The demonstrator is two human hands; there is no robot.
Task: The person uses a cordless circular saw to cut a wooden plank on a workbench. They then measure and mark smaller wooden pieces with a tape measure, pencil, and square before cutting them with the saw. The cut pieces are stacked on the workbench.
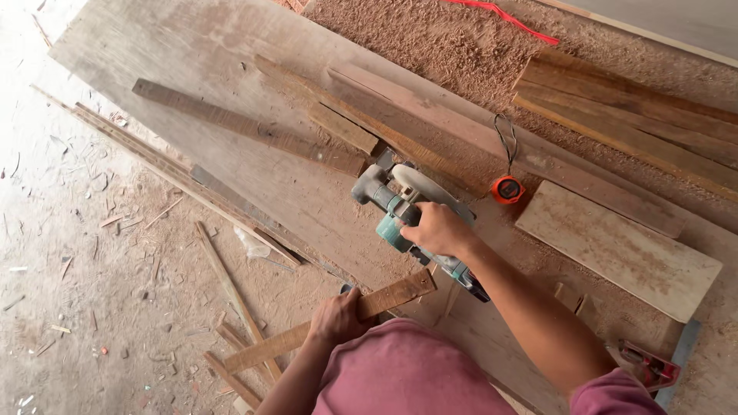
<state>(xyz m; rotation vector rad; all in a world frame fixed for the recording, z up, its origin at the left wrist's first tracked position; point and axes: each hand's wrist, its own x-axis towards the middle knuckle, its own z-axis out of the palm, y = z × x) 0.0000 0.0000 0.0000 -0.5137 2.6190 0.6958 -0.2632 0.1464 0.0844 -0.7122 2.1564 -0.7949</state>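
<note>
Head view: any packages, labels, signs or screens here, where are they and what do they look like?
No packages, signs or screens.
Tape measure: small round orange and black case with a dark face label, on the sawdusty board right of the circular saw.
Saw: teal and grey body, any label too small to tell, gripped by the right hand.

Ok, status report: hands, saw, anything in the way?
Right hand gripping circular saw. Left hand holding wood strip. Tape measure lies beside the saw.
</note>
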